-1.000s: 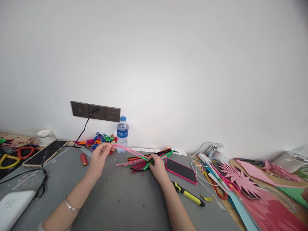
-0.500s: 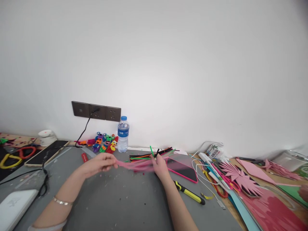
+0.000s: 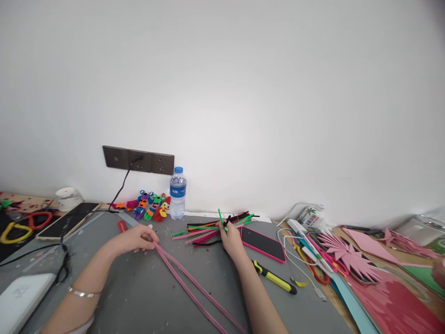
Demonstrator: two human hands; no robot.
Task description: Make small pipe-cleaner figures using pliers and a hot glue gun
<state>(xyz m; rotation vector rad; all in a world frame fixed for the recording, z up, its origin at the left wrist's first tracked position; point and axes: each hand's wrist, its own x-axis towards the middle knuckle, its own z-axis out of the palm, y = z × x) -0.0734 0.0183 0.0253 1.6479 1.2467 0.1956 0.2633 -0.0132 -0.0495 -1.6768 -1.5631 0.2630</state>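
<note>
My left hand [image 3: 139, 239] is closed on the ends of a few long pink pipe cleaners [image 3: 187, 283], which fan out toward the front edge of the view. Farther right, my right hand [image 3: 230, 237] holds a short bundle of black and green pipe cleaners [image 3: 224, 221], their tips sticking up above the fingers. Just behind that hand lies a loose pile of pipe cleaners [image 3: 205, 227] in pink, green, black and orange. Part of the pile is hidden by the hand. A phone with a pink case [image 3: 264, 244] lies right of my right hand.
A water bottle [image 3: 178, 195] stands against the wall beside small colourful pipe-cleaner figures [image 3: 153, 206]. A yellow-black cutter [image 3: 276, 280] lies right of my forearm. White cables [image 3: 295, 260], pink paper [image 3: 347, 260] and a red sheet [image 3: 389, 297] crowd the right side. A power bank [image 3: 24, 297] lies at left.
My left hand has moved left and slightly down, drawing the pink pipe cleaners away from the pile, so they now trail toward the front. My right hand has stayed almost in place.
</note>
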